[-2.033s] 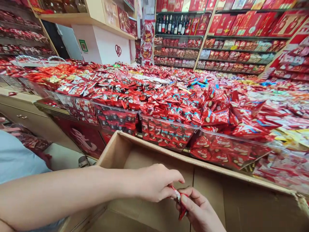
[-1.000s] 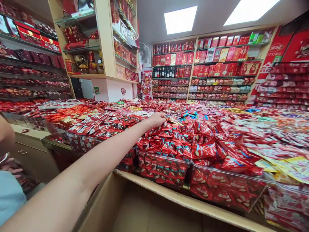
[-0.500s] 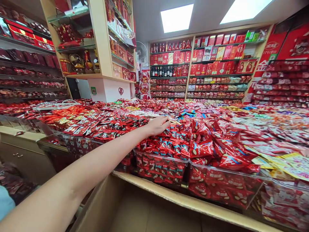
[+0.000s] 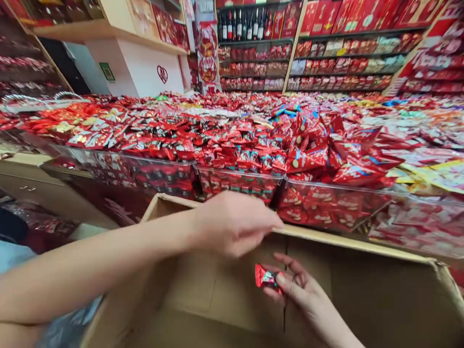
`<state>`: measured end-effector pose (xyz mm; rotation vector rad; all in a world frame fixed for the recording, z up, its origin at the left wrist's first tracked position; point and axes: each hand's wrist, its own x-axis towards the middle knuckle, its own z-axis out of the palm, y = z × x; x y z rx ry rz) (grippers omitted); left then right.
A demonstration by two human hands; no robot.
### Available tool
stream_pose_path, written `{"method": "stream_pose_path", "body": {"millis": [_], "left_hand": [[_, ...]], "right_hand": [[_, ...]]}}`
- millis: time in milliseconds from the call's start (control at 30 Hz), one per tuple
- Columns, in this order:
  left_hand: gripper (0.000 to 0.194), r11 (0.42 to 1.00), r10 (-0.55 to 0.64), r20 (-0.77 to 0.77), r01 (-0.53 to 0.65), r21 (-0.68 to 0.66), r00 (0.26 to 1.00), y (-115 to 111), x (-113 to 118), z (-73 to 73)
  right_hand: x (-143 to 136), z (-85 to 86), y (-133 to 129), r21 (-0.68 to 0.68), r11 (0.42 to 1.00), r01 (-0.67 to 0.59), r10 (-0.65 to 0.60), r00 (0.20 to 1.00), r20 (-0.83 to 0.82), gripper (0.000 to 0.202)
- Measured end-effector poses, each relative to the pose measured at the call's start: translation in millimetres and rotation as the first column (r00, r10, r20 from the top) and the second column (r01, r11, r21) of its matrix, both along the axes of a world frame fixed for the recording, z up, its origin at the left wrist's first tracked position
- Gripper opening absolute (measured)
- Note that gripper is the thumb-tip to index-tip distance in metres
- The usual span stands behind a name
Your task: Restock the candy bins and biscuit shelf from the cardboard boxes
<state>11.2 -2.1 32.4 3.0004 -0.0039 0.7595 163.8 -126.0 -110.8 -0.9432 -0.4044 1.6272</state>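
Note:
Over the near part of an open cardboard box [image 4: 192,285], my right hand [image 4: 308,290] pinches a small red wrapped candy [image 4: 267,279] between thumb and fingers. My left hand [image 4: 232,222] hovers above the box's far rim, slightly blurred, its fingers curled together. What it holds, if anything, is hidden. Just beyond, a clear bin of small red and teal wrapped candies [image 4: 250,159] stands beside a bin of larger red packets [image 4: 315,159].
More clear bins heaped with red candies [image 4: 159,140] run across the counter. Yellow packets [image 4: 445,174] lie at the right. Behind, shelves carry bottles [image 4: 242,26] and red boxes [image 4: 348,17]. A white pillar [image 4: 145,67] rises at the back left.
My left hand has drawn back from the candy heap to above the box. My right hand has come into view with a wrapped candy. The view has tilted down.

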Motion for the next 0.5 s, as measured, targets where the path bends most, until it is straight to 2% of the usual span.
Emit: {"method": "stream_pose_path", "body": {"millis": [100, 200, 333, 433, 500], "left_hand": [[0.014, 0.991, 0.115, -0.239, -0.096, 0.089, 0.964, -29, -4, -20.5], [0.019, 0.982, 0.165, -0.282, -0.132, 0.133, 0.945, -35, 0, -29.2], [0.031, 0.991, 0.104, -0.338, -0.07, 0.11, 0.936, -35, -1, -35.7], [0.024, 1.0, 0.023, -0.403, -0.014, 0.026, 0.915, -41, -6, -43.9], [0.017, 1.0, 0.02, -0.439, -0.023, -0.002, 0.898, -44, -9, -48.2]], "right_hand": [[-3, 10.5, -3, 0.027, 1.0, -0.007, 0.009, 0.998, -0.067, 0.041], [-11, 16.3, -5, 0.044, 0.999, 0.0, 0.003, 0.996, -0.087, 0.036], [-17, 17.4, -6, 0.041, 0.999, 0.031, -0.027, 0.994, -0.104, 0.042], [-19, 10.7, -5, 0.01, 0.999, 0.041, -0.039, 0.991, -0.126, 0.044], [-21, 4.3, -4, -0.018, 0.999, 0.033, -0.035, 0.992, -0.122, 0.042]]}}
